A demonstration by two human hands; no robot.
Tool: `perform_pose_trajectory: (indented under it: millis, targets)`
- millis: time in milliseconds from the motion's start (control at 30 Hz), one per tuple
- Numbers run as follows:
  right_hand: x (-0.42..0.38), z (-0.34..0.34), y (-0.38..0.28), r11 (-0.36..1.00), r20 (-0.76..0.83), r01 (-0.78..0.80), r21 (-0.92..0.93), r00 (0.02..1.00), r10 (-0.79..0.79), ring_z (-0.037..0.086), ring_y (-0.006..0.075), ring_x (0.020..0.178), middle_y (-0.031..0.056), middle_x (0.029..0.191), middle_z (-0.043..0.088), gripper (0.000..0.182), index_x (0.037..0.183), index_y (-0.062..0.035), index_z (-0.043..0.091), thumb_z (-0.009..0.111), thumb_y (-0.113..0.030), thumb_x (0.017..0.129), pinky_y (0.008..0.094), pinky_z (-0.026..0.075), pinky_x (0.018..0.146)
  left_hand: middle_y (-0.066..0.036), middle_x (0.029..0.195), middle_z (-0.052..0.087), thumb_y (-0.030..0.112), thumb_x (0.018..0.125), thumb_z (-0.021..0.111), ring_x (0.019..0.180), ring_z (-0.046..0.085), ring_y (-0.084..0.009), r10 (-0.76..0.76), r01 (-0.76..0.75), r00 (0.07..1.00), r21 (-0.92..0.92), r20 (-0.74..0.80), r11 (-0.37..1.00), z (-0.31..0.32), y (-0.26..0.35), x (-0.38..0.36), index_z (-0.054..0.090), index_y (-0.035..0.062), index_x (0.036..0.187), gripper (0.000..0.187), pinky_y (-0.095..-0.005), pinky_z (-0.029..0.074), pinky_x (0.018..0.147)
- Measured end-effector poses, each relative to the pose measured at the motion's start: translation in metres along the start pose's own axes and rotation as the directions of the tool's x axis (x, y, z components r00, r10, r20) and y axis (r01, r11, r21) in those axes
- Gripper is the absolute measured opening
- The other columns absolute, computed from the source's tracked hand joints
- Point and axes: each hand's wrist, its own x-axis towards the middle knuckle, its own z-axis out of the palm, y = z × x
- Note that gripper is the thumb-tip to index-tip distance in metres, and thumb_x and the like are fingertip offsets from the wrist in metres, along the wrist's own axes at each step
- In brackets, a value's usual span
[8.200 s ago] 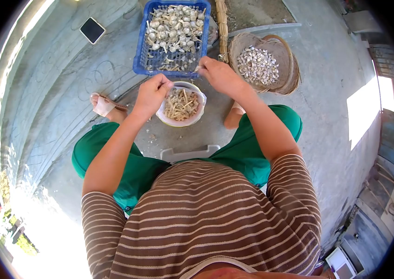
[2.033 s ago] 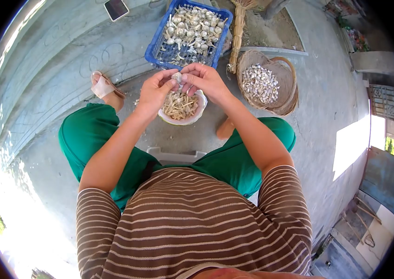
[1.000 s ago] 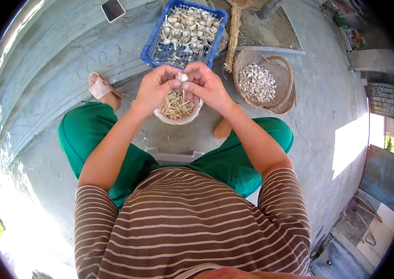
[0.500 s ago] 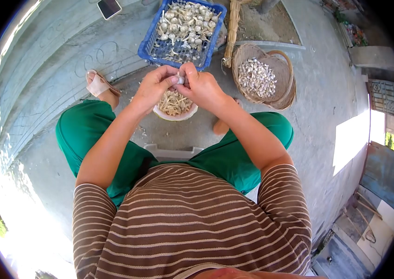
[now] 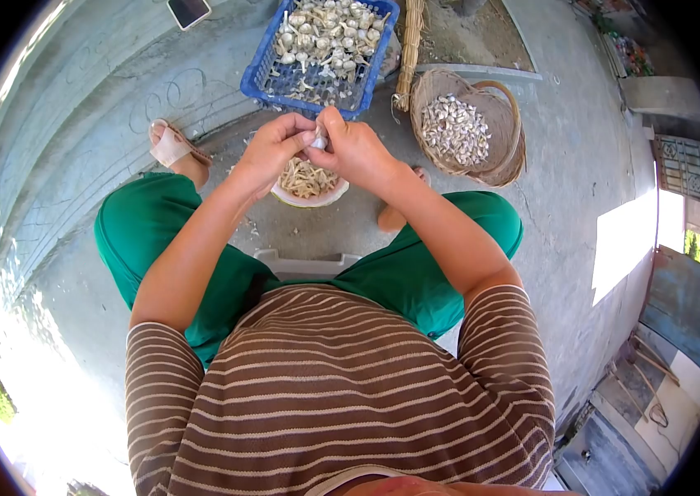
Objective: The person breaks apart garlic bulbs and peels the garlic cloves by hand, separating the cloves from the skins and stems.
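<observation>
A pale garlic bulb [image 5: 319, 143] is pinched between my two hands, above a white bowl [image 5: 314, 201] that holds dry garlic stalks [image 5: 306, 178]. My left hand [image 5: 274, 149] grips the bulb from the left with thumb and fingers. From the right, my right hand [image 5: 355, 151] has its fingers closed on the same bulb and hides part of it. Just beyond the hands, a blue plastic crate [image 5: 255, 73] contains many whole garlic bulbs [image 5: 329, 35]. On the right, a wicker basket [image 5: 501, 140] holds loose garlic cloves [image 5: 454, 130].
A bundle of straw [image 5: 409, 58] lies between crate and basket. The phone [image 5: 189, 11] rests at the upper left. My sandalled foot [image 5: 175, 149] is on the concrete left of the bowl, and the edge of a pale stool [image 5: 304, 266] shows between my knees.
The view has shifted slightly, so the crate and bowl appear a little higher. Both hands keep hold of the bulb, with only small finger movement.
</observation>
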Motion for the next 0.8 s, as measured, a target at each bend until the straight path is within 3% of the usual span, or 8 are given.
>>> perform_pose_trajectory:
  millis: [200,300,400,467,500,567,667,800]
  targets:
    - [0.0,0.0,-0.003,1.0,0.015,-0.008,-0.011,1.0,0.008,0.06,0.0344,0.053,0.0168,0.059,0.058,0.046,0.089,-0.0023,0.035,0.066,-0.035,0.078,0.0415,0.048,0.048,-0.006,0.095,0.06,0.009,0.091,0.049,0.086,0.056,-0.0128,-0.034,0.034,0.999,-0.056,-0.011,0.998,0.003,0.001,-0.001,0.055,0.0013,0.101,0.014,-0.0268,0.045,0.075]
    - [-0.001,0.002,-0.005,0.998,0.015,-0.065,0.007,0.998,0.065,0.059,0.0357,0.057,0.0149,0.064,0.057,0.037,0.092,-0.004,0.039,0.067,-0.024,0.078,0.0381,0.048,0.05,-0.006,0.094,0.058,0.009,0.092,0.048,0.085,0.056,-0.0122,-0.069,0.065,0.997,-0.097,-0.044,0.993,0.004,0.001,0.0,0.054,0.0014,0.102,0.014,-0.0265,0.046,0.075]
    - [0.001,-0.001,-0.007,0.995,-0.044,-0.054,0.084,0.997,0.057,0.058,0.0298,0.057,0.012,0.063,0.053,0.034,0.089,-0.005,0.04,0.068,-0.021,0.078,0.0342,0.048,0.053,-0.005,0.092,0.057,0.01,0.092,0.048,0.085,0.055,-0.0113,-0.074,0.063,0.994,-0.131,-0.081,0.989,0.007,0.004,0.0,0.053,0.0017,0.103,0.015,-0.0262,0.046,0.075]
    - [0.003,-0.009,-0.012,0.946,0.002,-0.136,0.295,0.99,0.142,0.057,0.0168,0.059,0.006,0.068,0.052,0.027,0.09,-0.0051,0.043,0.067,-0.014,0.081,0.028,0.047,0.054,-0.004,0.093,0.056,0.011,0.092,0.048,0.084,0.054,-0.0107,-0.084,0.064,0.99,-0.168,-0.114,0.984,0.009,0.013,-0.003,0.053,0.0024,0.104,0.016,-0.0258,0.046,0.074]
    - [0.004,-0.007,-0.011,0.946,0.003,-0.134,0.295,0.99,0.14,0.057,0.0168,0.059,0.006,0.068,0.052,0.027,0.09,-0.0051,0.043,0.067,-0.014,0.081,0.028,0.047,0.054,-0.004,0.093,0.056,0.011,0.092,0.048,0.084,0.054,-0.0107,-0.083,0.063,0.99,-0.169,-0.116,0.984,0.01,0.016,-0.003,0.053,0.0024,0.104,0.016,-0.0258,0.046,0.074]
    - [0.002,-0.001,-0.006,0.828,-0.024,-0.151,0.541,0.981,0.194,0.055,0.0113,0.065,0.0042,0.073,0.054,0.023,0.088,-0.005,0.046,0.068,-0.009,0.08,0.0258,0.048,0.057,-0.004,0.094,0.056,0.013,0.092,0.05,0.084,0.054,-0.0107,-0.083,0.057,0.99,-0.216,-0.114,0.975,0.011,0.021,-0.004,0.053,0.0028,0.105,0.017,-0.0258,0.046,0.074]
    - [0.003,0.003,-0.004,0.73,-0.119,-0.004,0.684,0.986,0.117,0.056,0.0077,0.068,0.0009,0.078,0.055,0.018,0.092,-0.0038,0.049,0.064,-0.005,0.082,0.0249,0.049,0.058,-0.005,0.091,0.055,0.011,0.09,0.049,0.081,0.054,-0.0128,-0.095,0.054,0.991,-0.357,-0.096,0.933,0.009,0.023,-0.003,0.053,0.0033,0.101,0.014,-0.0277,0.047,0.073]
    - [0.002,-0.007,-0.012,0.678,-0.06,-0.083,0.73,0.981,0.184,0.057,0.0081,0.071,0.0014,0.084,0.056,0.017,0.095,-0.0029,0.05,0.061,-0.003,0.083,0.0252,0.051,0.061,-0.006,0.087,0.054,0.007,0.088,0.045,0.077,0.054,-0.0156,-0.095,0.03,0.991,-0.535,-0.094,0.844,0.001,0.019,0.0,0.051,0.0034,0.094,0.009,-0.0305,0.047,0.072]
